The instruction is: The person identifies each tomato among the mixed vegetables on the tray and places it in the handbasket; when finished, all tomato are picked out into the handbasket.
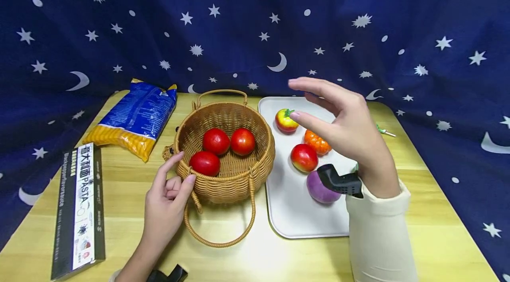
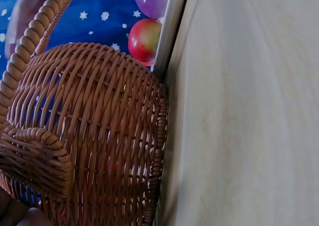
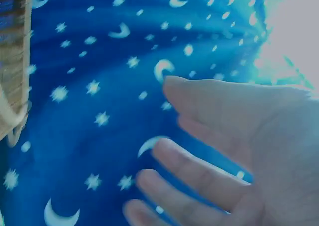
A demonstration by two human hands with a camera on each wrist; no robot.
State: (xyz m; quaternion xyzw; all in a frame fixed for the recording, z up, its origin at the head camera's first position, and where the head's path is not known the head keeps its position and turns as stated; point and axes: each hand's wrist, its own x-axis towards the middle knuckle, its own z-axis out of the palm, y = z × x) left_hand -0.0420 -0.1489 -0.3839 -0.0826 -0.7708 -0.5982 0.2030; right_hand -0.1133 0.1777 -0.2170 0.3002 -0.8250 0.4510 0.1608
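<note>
A round wicker basket (image 1: 229,189) stands mid-table and holds three red toy fruits (image 1: 216,141). My left hand (image 1: 169,200) grips its near left rim with index finger and thumb, the other fingers curled. In the left wrist view, the basket's woven side (image 2: 99,121) fills the left half. My right hand (image 1: 342,118) hovers over the white tray (image 1: 287,220), thumb and fingers spread apart around nothing. Below it lie a yellow-red fruit with green leaves (image 1: 286,121), a small orange pumpkin (image 1: 317,142), a red apple-like fruit (image 1: 304,158) and a purple round vegetable (image 1: 322,188), partly hidden by the wrist camera.
On the left lie a blue and yellow bag (image 1: 133,116) and a long black and white pasta box (image 1: 81,211). One basket handle (image 1: 223,245) hangs down in front; the other (image 1: 223,91) stands up behind. A small green item (image 1: 384,131) shows beyond the right wrist.
</note>
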